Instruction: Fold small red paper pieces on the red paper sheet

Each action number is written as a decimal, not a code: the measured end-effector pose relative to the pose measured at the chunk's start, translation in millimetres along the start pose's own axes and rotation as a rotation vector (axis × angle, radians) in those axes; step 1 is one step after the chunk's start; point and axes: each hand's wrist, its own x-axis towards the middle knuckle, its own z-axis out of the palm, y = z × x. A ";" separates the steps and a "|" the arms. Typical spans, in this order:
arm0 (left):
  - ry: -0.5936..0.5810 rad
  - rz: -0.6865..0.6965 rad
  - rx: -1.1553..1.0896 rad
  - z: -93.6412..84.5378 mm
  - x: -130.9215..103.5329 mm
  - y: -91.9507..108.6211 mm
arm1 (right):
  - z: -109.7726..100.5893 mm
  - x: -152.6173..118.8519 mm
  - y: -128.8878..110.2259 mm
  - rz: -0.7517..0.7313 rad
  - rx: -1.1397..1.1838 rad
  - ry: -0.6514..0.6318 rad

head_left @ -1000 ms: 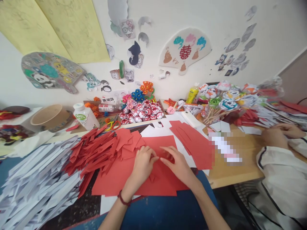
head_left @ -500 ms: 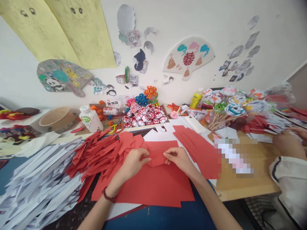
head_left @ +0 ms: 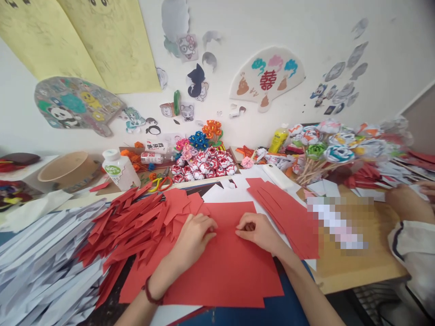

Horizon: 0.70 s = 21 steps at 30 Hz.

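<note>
My left hand (head_left: pixel 194 235) and my right hand (head_left: pixel 261 231) face each other above a stack of large red paper sheets (head_left: pixel 217 280). Thumb and fingers are pinched together on both. Between the fingertips is a small piece of red paper (head_left: pixel 226 232), each hand gripping one end; its edges blend into the red sheets below. Left of my left hand lies a heap of folded red paper strips (head_left: pixel 136 222). Narrower red sheets (head_left: pixel 282 213) rest on white paper beyond my right hand.
Folded white paper strips (head_left: pixel 50 258) pile up at the left. Along the wall stand a white bottle (head_left: pixel 120 170), scissors (head_left: pixel 160 183), red-and-white paper flowers (head_left: pixel 207 165) and a stemmed bouquet (head_left: pixel 322 147). At right, a co-worker's hand (head_left: pixel 406 203) is over a wooden board (head_left: pixel 356 267).
The view has shifted slightly. My hands stay close together over the red sheets, and the small red paper between them now stands out less from the stack.
</note>
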 end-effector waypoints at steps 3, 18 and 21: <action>0.016 -0.005 0.020 0.3 0.9 -2.1 | -0.2 0.0 -3.2 -0.006 -0.022 -0.033; 0.073 -0.060 -0.005 8.8 -0.2 0.3 | 5.7 -4.1 -13.1 -0.094 -0.109 0.036; 0.091 -0.057 0.010 10.5 0.4 1.8 | 8.6 -5.5 -11.9 -0.106 -0.121 0.076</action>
